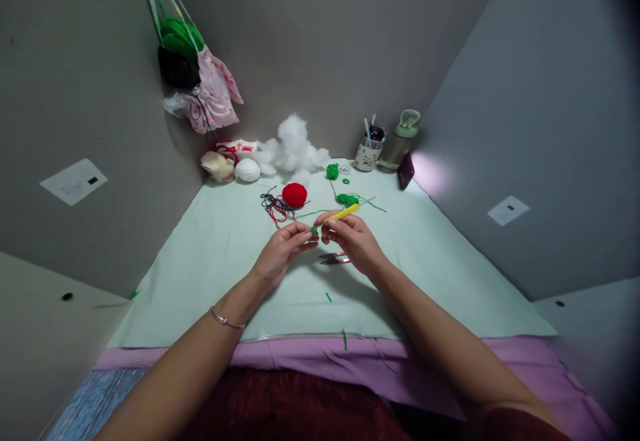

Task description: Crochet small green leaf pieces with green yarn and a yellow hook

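Both my hands meet over the middle of a pale green table (210, 268). My right hand (353, 238) is closed round a yellow crochet hook (343, 214) that points up and to the right. My left hand (285, 248) pinches a small green crochet piece (314, 230) at the hook's tip. A green yarn strand (313, 214) runs from it towards small green crocheted pieces (347, 198). A red crocheted ball (295, 194) and a tangle of red and black threads (276, 208) lie just beyond my left hand.
Small scissors (334, 259) lie under my right hand. At the back stand white stuffing (291, 148), a white ball (247, 170), a pen cup (369, 151), a green bottle (399, 141) and a dark phone (406, 170). Bags (200, 81) hang on the left wall.
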A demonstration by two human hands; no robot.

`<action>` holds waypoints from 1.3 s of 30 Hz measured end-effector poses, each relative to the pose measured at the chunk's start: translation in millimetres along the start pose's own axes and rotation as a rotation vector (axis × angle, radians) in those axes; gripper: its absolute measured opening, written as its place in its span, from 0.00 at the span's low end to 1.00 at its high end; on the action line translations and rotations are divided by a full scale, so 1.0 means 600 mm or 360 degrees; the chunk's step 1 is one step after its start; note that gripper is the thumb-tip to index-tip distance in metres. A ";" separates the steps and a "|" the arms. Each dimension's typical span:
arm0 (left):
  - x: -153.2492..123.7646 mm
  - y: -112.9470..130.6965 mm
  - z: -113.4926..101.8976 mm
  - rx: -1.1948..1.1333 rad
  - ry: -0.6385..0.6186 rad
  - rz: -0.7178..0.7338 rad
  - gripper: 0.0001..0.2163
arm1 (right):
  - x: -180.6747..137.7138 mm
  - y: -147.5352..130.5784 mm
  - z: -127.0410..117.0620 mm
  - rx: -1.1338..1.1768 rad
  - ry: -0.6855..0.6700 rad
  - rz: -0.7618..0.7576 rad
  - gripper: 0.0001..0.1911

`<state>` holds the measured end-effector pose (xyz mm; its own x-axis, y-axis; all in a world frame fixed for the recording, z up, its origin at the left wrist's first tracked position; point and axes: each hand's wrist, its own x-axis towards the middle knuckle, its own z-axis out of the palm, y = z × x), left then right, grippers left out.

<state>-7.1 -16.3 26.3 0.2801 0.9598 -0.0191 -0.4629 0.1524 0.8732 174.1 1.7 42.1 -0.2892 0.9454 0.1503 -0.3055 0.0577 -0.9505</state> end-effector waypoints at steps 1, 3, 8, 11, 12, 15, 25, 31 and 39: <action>0.000 0.000 0.001 0.0003 -0.0001 -0.0005 0.11 | 0.000 0.000 0.001 -0.0011 -0.0009 -0.0007 0.14; -0.001 0.001 0.003 0.0005 -0.0008 -0.0018 0.11 | -0.001 0.000 0.002 -0.0025 -0.0027 -0.0014 0.13; -0.004 0.004 0.006 -0.0016 -0.0037 -0.0057 0.12 | -0.001 0.000 0.002 -0.0009 -0.0033 -0.0004 0.15; -0.003 0.002 0.004 -0.0065 -0.0017 -0.0058 0.11 | 0.000 0.001 0.001 0.0009 -0.0029 0.0008 0.15; -0.002 0.000 0.003 -0.0092 -0.0001 -0.0051 0.11 | 0.000 0.001 0.001 0.0015 -0.0029 0.0011 0.15; 0.002 -0.002 0.000 -0.0204 0.0029 -0.0039 0.11 | 0.000 0.001 0.001 0.0026 -0.0037 0.0017 0.16; 0.005 0.015 0.000 -0.0480 0.0057 -0.0029 0.15 | -0.010 0.000 0.012 -0.0030 -0.0256 0.0010 0.15; 0.007 0.016 -0.013 -0.0348 0.0297 0.0332 0.13 | -0.017 -0.003 0.019 -0.0063 -0.0431 0.0056 0.14; 0.014 0.021 -0.027 0.0236 0.0437 0.0410 0.11 | -0.014 -0.016 0.014 0.0115 -0.0376 0.0139 0.16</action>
<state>-24.1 -2.3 29.3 -0.0736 0.9925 0.0976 -0.3566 -0.1176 0.9268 172.0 -9.3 52.2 -0.5185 0.8442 0.1362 -0.3318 -0.0518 -0.9419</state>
